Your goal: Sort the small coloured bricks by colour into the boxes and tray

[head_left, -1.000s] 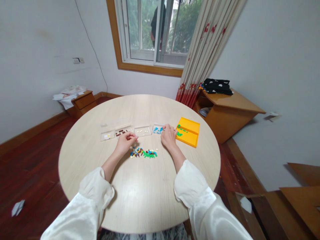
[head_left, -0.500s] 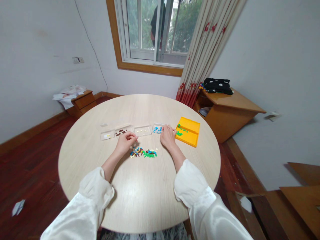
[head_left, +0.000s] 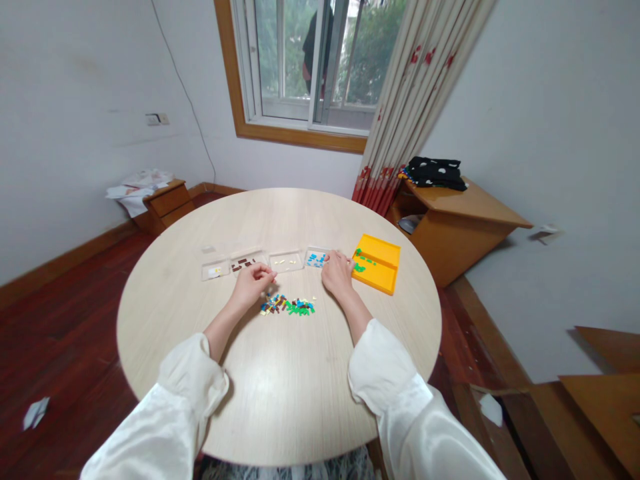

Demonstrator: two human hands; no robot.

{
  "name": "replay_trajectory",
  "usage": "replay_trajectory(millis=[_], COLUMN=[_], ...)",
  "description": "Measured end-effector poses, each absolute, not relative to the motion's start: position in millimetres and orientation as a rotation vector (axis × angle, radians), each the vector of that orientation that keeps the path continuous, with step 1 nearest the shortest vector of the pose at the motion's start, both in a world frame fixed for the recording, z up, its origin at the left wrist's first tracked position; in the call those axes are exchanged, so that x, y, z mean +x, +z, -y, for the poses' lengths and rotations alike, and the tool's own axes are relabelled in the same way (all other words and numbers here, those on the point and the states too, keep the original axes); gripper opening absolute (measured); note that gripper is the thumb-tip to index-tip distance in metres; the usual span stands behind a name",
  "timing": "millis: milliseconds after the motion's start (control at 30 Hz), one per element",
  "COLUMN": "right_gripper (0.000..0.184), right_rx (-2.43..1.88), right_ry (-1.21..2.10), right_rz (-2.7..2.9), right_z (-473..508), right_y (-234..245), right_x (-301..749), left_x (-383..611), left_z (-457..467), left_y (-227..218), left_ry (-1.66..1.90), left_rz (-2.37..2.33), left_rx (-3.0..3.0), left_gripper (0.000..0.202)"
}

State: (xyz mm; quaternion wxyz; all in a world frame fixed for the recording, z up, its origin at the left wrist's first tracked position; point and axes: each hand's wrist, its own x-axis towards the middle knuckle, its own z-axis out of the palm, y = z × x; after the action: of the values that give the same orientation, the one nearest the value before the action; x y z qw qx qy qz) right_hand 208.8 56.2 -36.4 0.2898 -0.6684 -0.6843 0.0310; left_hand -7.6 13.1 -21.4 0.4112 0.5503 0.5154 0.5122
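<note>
A small heap of mixed coloured bricks [head_left: 288,306] lies on the round pale wooden table [head_left: 280,387]. My left hand [head_left: 254,279] rests just left of the heap, fingers curled in a pinch; what it holds is too small to see. My right hand [head_left: 338,273] sits with curled fingers between a clear tray of blue pieces [head_left: 315,258] and a yellow tray [head_left: 377,272] with green pieces. Further clear trays [head_left: 249,262] stand in a row beyond the heap, holding brown, pale and yellow pieces.
A wooden cabinet [head_left: 453,223] with black cloth on it stands right of the table, next to a curtain [head_left: 400,113]. A low wooden drawer unit with papers [head_left: 160,199] stands at the left wall. A person stands outside the window [head_left: 313,50].
Both hands stay almost where they were; the view has shifted only slightly.
</note>
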Motion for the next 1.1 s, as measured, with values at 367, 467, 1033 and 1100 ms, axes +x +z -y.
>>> replay_trajectory(millis=[367,467,1033,1100], right_gripper=[0.027,0.029,0.034,0.037], right_rx=[-1.736,-1.703,-1.761,-1.767], right_ry=[0.14,0.175,0.205,0.199], right_rz=[1.823,1.817,1.844,1.857], right_z=[-56.7,-56.3,-54.0,-53.0], right_y=[-36.9,-36.7,-32.0,-31.2], right_x=[207.4,207.3,207.7,207.6], left_x=[-6.5,-6.4,-7.2,-7.0], left_z=[-12.4,-12.2,-12.6,-12.7], left_y=[-19.0,-18.7,-19.6,-19.6], left_ry=[1.289,1.294,1.28,1.282], left_rz=[-1.319,-1.318,-1.322,-1.322], left_rx=[1.395,1.388,1.414,1.412], left_gripper=[0.026,0.025,0.023,0.023])
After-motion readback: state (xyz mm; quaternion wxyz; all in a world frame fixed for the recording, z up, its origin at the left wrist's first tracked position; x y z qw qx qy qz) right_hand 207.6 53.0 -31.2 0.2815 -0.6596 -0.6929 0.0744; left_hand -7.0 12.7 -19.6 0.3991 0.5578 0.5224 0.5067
